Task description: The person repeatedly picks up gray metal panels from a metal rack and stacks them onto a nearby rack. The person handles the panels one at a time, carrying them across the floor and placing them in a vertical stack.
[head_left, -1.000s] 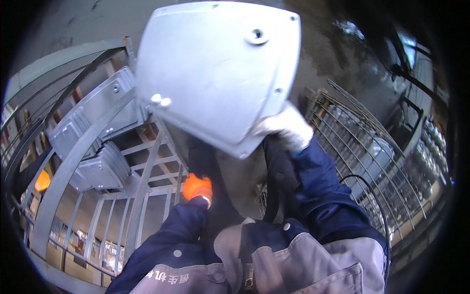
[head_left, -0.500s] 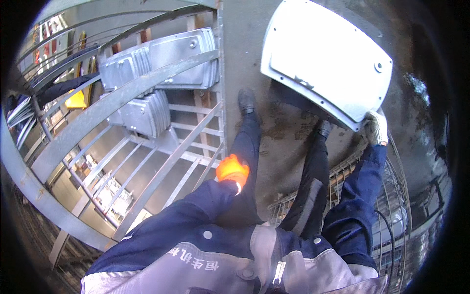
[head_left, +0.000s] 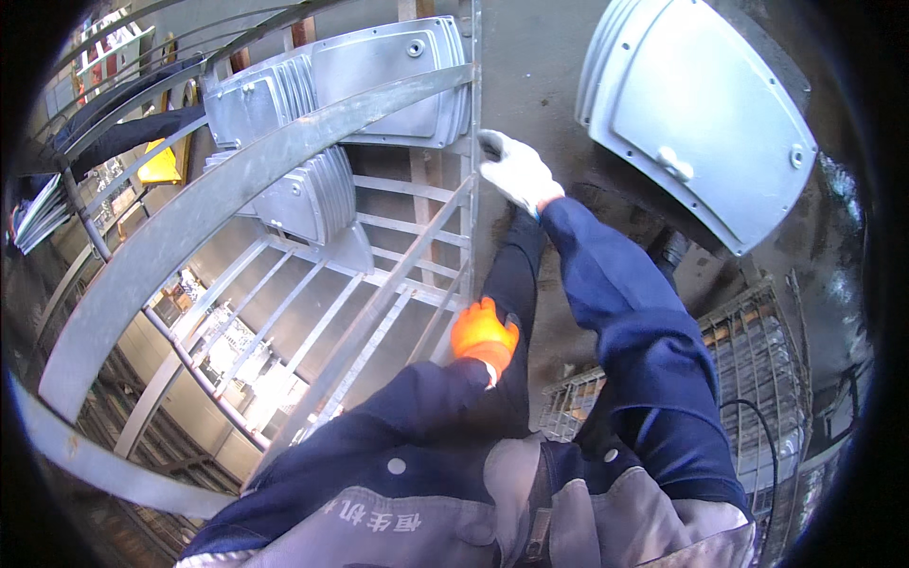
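Found ribbed grey covers (head_left: 369,71) stacked in the slatted metal rack (head_left: 85,331) at upper left, another cover stack (head_left: 710,114) at upper right, and indistinct grey contents in the wire-mesh basket (head_left: 757,317) at lower right. Noted open floor (head_left: 530,66) between rack and upper-right stack, with the empty right hand (head_left: 516,175) loosely apart just beside the rack's edge and the left hand (head_left: 483,336), grip impossible to tell, near its lower rail. Compared with half a second earlier, recorded the right hand shifted off the upper-right stack toward the rack.
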The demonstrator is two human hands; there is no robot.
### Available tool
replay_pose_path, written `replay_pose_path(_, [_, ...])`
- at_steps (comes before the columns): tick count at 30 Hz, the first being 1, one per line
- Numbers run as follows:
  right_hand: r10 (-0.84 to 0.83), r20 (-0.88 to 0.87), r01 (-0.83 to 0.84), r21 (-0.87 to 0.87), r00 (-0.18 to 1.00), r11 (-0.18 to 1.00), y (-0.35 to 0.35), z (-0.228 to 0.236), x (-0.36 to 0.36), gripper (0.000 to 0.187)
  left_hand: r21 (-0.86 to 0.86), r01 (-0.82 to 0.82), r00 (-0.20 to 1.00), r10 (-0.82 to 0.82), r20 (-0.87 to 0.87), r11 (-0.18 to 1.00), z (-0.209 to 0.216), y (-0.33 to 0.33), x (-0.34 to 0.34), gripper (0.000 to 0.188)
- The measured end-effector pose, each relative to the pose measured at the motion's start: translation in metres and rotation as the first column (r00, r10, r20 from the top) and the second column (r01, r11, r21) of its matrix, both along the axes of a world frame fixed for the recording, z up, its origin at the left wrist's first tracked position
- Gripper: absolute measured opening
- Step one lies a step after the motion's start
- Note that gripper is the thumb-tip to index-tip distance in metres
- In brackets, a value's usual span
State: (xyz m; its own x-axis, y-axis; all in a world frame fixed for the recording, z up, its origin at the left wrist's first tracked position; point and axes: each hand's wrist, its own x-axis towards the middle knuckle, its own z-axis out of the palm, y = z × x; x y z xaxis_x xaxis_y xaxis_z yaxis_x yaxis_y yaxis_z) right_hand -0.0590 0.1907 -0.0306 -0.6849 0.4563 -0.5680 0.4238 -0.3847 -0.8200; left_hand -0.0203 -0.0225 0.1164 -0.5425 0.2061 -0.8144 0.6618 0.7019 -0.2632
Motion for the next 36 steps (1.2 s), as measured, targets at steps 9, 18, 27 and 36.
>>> replay_pose_path(9, [-0.183,0.219,0.220,-0.156,0.958,0.963,-0.020,-0.113,-0.124,0.090,0.015,-0.100,0.988,0.097,0.117,0.995,0.000,-0.010,-0.032,0.055])
replay_pose_path(18, [-0.346,0.372,0.353,0.053,0.861,0.934,-0.024,-0.150,-0.156,0.042,0.015,-0.077,0.991,0.075,0.107,0.997,0.002,-0.007,-0.043,0.053])
replay_pose_path(27, [0.241,0.008,-0.229,0.340,0.970,0.912,-0.018,-0.097,-0.150,0.040,-0.011,-0.104,0.987,0.105,0.122,0.994,0.001,-0.003,-0.047,0.042])
replay_pose_path(36, [0.286,-0.079,-0.227,0.424,0.955,0.877,-0.024,-0.050,-0.157,0.034,-0.062,-0.099,0.983,0.108,0.151,0.993,0.005,0.004,-0.045,0.049])
